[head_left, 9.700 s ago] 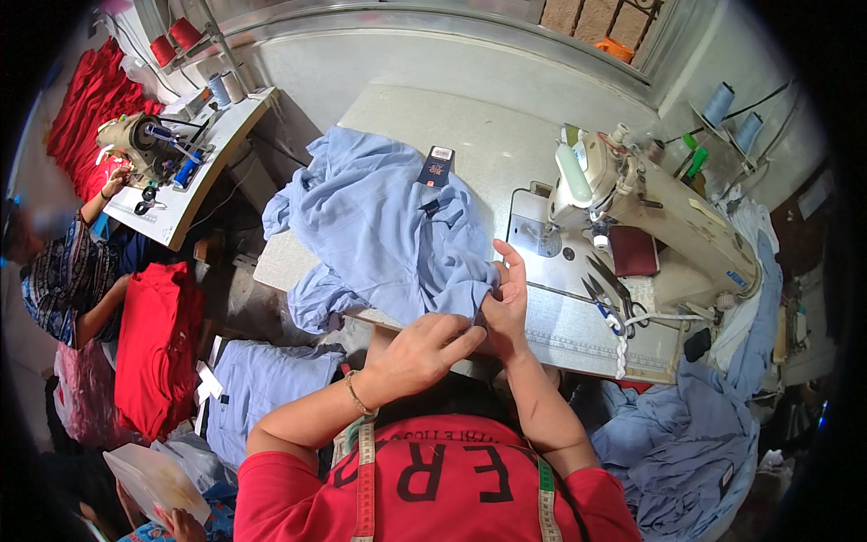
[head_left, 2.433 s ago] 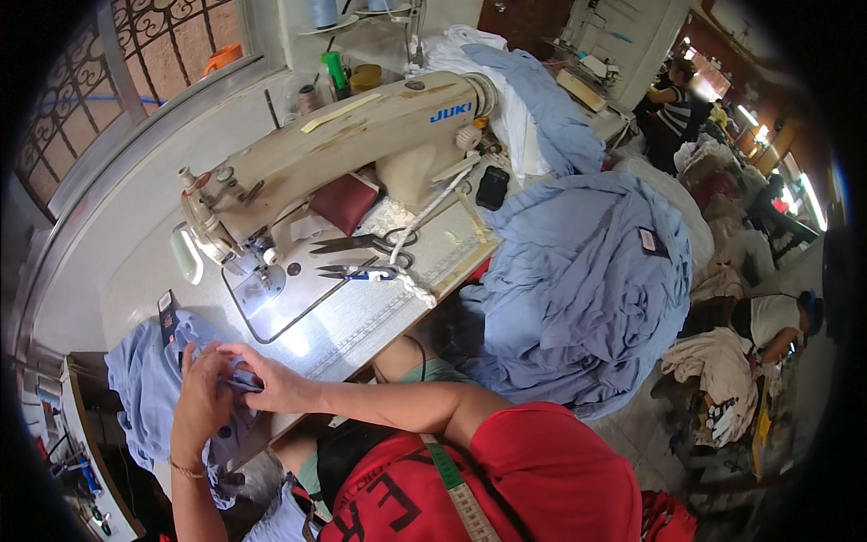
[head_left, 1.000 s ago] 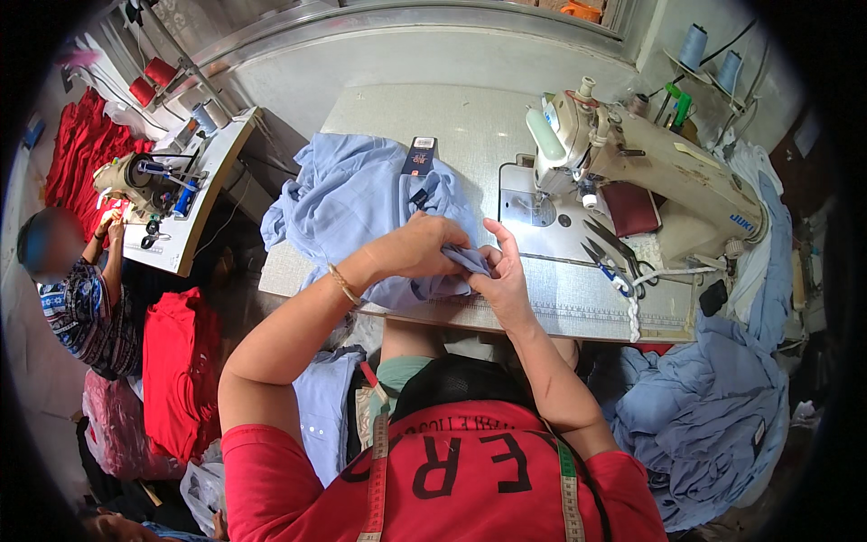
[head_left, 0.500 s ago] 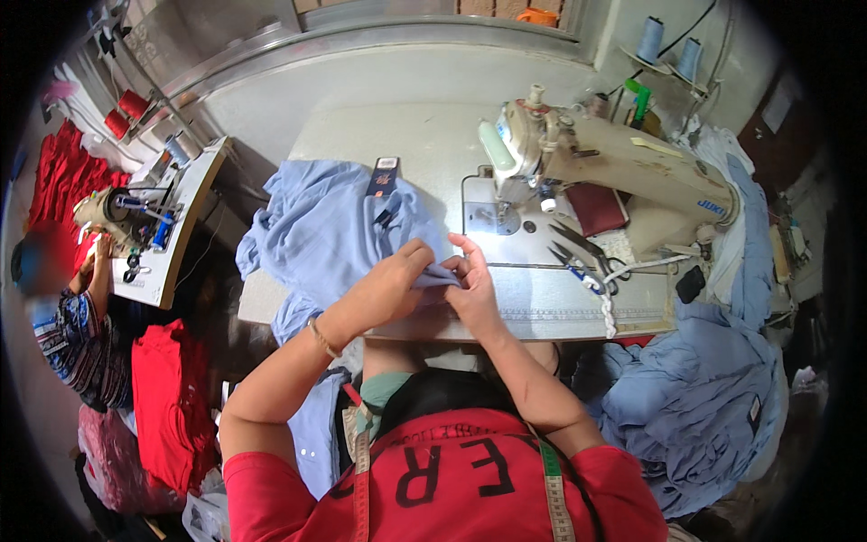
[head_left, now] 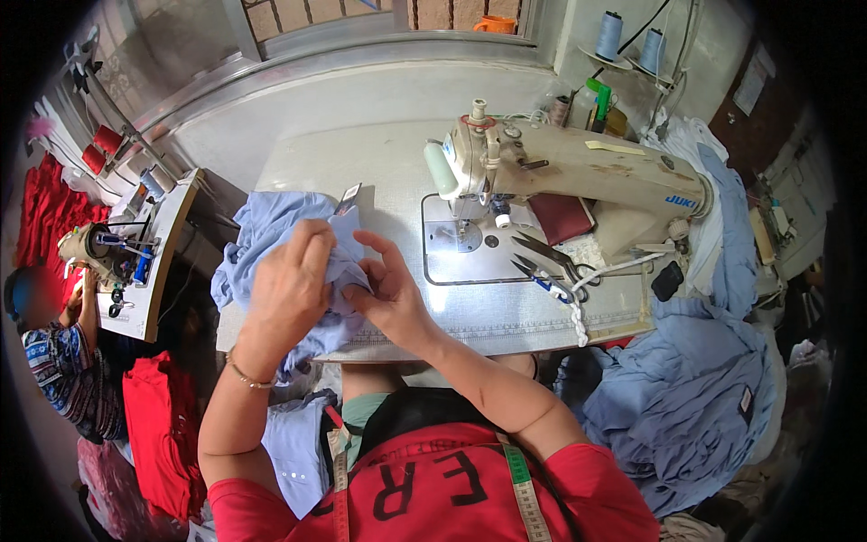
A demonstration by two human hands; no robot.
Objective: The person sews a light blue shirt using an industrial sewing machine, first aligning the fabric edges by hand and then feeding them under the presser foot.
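Note:
A light blue garment (head_left: 262, 221) lies bunched on the left half of the sewing table, a dark-and-white tag (head_left: 348, 199) at its far edge. My left hand (head_left: 291, 280) has its fingers bent closed on a lifted part of the cloth. Beside it, my right hand (head_left: 395, 298) pinches the edge of the same garment between thumb and fingers, its index finger raised and curved. The raised cloth between both hands is partly hidden by the fingers. To the right of my hands stands a beige sewing machine (head_left: 587, 163), its needle area apart from the garment.
Dark scissors (head_left: 555, 256) and blue-handled snips (head_left: 542, 280) lie right of the needle plate, by a maroon pouch (head_left: 562, 217). Blue garments (head_left: 668, 388) are heaped at the lower right. At far left, another person (head_left: 63, 352) works at a second machine (head_left: 90, 248).
Both hands have moved left and risen off the table, lifting part of the garment with them. The whole view has shifted a little, so the machine appears farther left.

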